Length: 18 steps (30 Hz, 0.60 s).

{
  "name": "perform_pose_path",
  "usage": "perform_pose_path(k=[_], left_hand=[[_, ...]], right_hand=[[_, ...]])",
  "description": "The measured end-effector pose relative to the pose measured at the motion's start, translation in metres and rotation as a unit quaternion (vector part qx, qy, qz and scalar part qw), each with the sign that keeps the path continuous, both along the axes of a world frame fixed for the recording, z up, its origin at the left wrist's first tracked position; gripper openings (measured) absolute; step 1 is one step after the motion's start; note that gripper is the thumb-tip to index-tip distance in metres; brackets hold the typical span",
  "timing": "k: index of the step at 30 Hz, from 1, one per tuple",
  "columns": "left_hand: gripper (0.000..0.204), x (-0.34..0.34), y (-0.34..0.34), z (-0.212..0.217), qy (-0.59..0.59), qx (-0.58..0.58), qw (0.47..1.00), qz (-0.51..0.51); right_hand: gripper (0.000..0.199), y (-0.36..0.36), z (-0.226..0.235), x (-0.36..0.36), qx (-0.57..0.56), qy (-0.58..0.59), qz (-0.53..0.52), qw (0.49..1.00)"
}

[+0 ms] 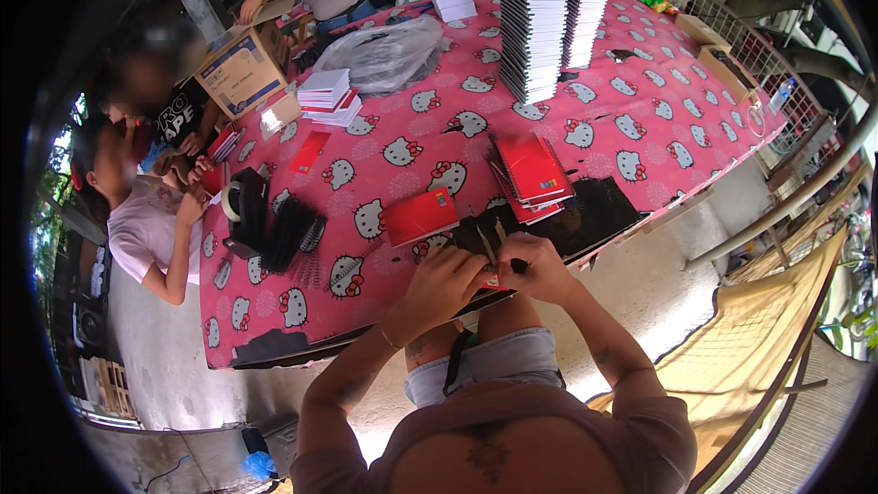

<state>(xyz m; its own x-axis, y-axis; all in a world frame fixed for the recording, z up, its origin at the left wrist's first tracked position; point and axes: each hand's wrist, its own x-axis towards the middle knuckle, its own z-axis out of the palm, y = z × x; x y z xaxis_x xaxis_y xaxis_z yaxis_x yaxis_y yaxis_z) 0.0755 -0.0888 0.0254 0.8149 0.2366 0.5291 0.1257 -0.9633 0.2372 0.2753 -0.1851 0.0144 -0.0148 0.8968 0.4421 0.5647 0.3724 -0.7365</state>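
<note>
At the near table edge my left hand and my right hand are close together, fingers pinched. Below and between them shows a small part of a red notebook, mostly hidden, with my left fingers at it. A dark bit shows within my right hand; its kind is unclear. Just beyond my fingers, two thin tan strips rest against a black mat. A red spiral notebook lies left of the mat, and a stack of red notebooks sits partly on it.
Tall notebook stacks rise at the far side. Black wire spirals and a tape dispenser lie left. A plastic bag, cardboard box and white notebook pile stand farther back. Co-workers are at the left edge.
</note>
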Motion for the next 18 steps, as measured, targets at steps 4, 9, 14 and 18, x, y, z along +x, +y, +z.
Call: perform_pose_path(k=[4,9,14,18], left_hand=[[0.024,-0.004,-0.011,0.016,0.025,-0.029,0.998,0.048],[0.029,0.015,-0.013,0.06,-0.158,-0.322,0.932,0.042],[0.031,-0.013,0.072,0.022,-0.012,-0.078,0.989,0.121],[0.038,-0.034,0.089,-0.061,0.046,0.144,0.981,0.124]], right_hand=[[0.025,-0.002,0.004,-0.016,0.088,-0.008,-0.151,0.985],[0.049,-0.016,0.052,-0.06,0.112,0.273,-0.171,0.94],[0.039,0.011,0.049,0.023,0.037,0.381,-0.146,0.912],[0.067,0.057,0.048,0.106,-0.05,0.222,-0.185,0.956]])
